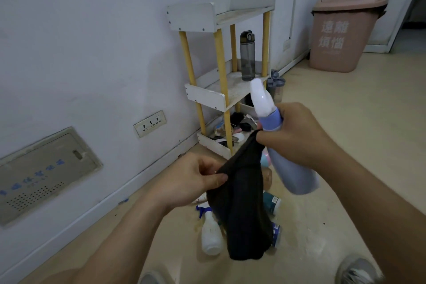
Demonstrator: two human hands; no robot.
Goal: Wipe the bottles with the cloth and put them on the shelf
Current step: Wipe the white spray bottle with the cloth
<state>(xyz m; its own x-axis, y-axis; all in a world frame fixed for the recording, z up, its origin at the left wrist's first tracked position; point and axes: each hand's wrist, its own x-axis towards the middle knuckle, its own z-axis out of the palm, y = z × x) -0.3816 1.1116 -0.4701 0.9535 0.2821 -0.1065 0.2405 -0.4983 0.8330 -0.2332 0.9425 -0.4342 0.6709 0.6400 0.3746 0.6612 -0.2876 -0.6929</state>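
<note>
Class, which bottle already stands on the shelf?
The dark grey flip-lid bottle on the shelf, middle tier; the rest are on the floor or held.

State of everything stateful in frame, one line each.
left hand: pinches the dark cloth at its top edge
right hand: grips the blue spray bottle at its neck, pinches a cloth corner
dark cloth: held between both hands, hanging
blue spray bottle: lifted, tilted, nozzle up
grey water bottle: upright on the shelf, middle tier, capped
white spray bottle: lying on the floor
pink bin: lid shut
</note>
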